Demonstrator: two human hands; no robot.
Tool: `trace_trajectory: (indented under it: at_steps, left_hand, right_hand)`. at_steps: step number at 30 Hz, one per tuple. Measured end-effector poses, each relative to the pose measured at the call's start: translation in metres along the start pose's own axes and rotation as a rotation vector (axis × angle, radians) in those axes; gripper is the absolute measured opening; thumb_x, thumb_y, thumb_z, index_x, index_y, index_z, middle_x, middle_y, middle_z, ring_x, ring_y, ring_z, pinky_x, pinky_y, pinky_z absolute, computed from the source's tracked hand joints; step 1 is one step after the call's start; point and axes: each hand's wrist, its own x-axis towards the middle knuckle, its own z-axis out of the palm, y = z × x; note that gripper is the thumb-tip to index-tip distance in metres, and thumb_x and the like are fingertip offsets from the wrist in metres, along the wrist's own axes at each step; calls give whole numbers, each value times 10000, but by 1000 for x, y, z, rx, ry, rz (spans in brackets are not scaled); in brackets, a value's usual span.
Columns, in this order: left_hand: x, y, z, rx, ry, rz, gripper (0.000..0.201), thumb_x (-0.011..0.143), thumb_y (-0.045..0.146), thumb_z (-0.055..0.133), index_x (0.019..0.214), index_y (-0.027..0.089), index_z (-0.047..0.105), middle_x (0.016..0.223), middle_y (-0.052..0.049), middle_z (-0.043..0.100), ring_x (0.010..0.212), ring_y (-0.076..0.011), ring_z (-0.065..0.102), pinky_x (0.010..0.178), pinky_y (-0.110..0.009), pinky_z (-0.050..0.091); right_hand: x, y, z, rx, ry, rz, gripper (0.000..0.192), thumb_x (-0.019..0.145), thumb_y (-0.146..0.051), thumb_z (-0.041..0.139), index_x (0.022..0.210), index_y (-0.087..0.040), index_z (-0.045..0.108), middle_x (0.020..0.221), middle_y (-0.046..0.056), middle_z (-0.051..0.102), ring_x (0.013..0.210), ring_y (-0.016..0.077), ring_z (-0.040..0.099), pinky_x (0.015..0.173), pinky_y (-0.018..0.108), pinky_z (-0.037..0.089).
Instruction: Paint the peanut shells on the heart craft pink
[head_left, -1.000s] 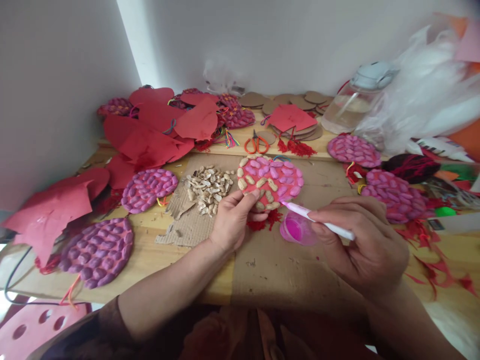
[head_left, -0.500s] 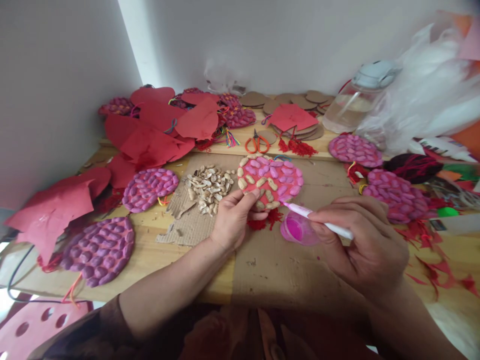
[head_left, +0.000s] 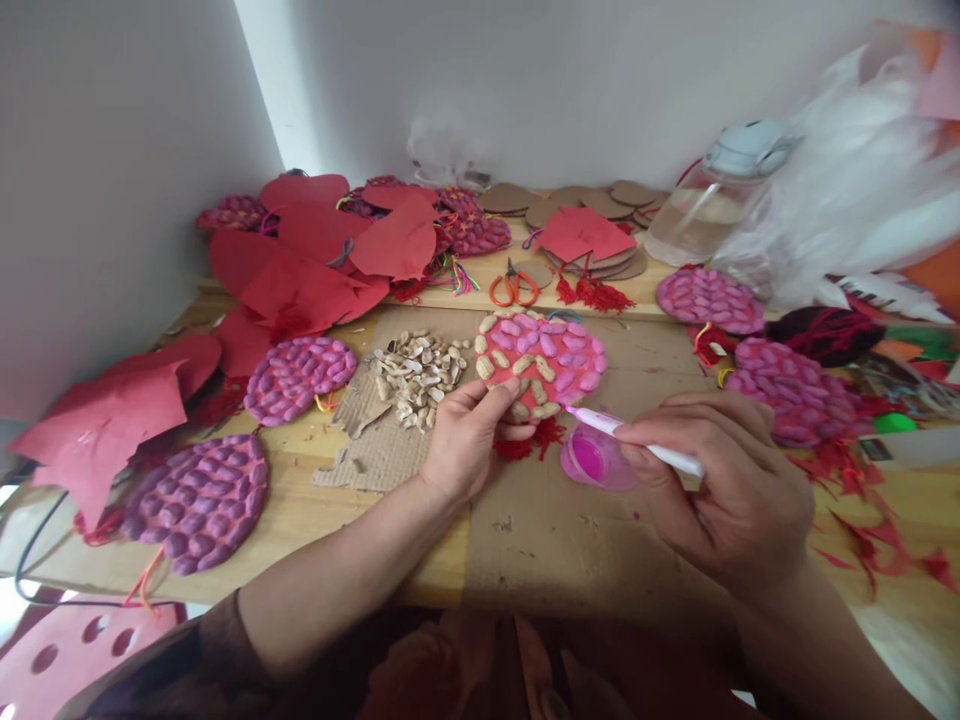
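My left hand (head_left: pixel 466 437) pinches the lower edge of a round red disc (head_left: pixel 541 362) covered with peanut shells, most painted pink and a few left bare. My right hand (head_left: pixel 724 490) grips a thin white brush (head_left: pixel 636 441) whose pink tip rests at the disc's lower right edge. A small pot of pink paint (head_left: pixel 596 459) stands on the cardboard sheet just under the brush. A heap of bare peanut shells (head_left: pixel 417 374) lies left of the disc.
Finished pink and purple shell discs (head_left: pixel 196 501) lie left and right (head_left: pixel 793 391). Red paper cutouts (head_left: pixel 315 255) pile at the back left. Orange scissors (head_left: pixel 514 288), brown card circles (head_left: pixel 592 200) and a clear water jug (head_left: pixel 705 200) stand at the back. White fluff fills the right.
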Motion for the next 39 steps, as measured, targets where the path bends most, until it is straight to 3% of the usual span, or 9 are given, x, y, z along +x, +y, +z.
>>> trace_trajectory:
  at_steps: [11, 33, 39]
  left_hand:
    - [-2, 2, 3, -3, -19, -27, 411, 641, 468, 981, 817, 149, 789, 718, -47, 770, 596, -136, 705, 549, -236, 606]
    - [1, -2, -1, -12, 1, -78, 288, 750, 368, 915, 799, 158, 724, 691, -37, 745, 617, -153, 726, 604, -263, 629]
    - [2, 0, -1, -42, 20, -67, 303, 726, 365, 928, 780, 152, 718, 682, -35, 741, 605, -146, 718, 606, -262, 627]
  right_hand:
    - [-2, 1, 1, 29, -15, 19, 169, 957, -118, 707, 1089, -223, 708, 893, 32, 757, 938, 242, 704, 862, 432, 495]
    - [-2, 3, 3, 15, -48, 10, 136, 959, -139, 701, 1065, -225, 702, 919, 23, 756, 916, 214, 695, 846, 396, 499]
    - [-2, 5, 0, 13, 31, 40, 166, 948, -146, 720, 1075, -250, 703, 885, 18, 762, 911, 238, 712, 849, 427, 527]
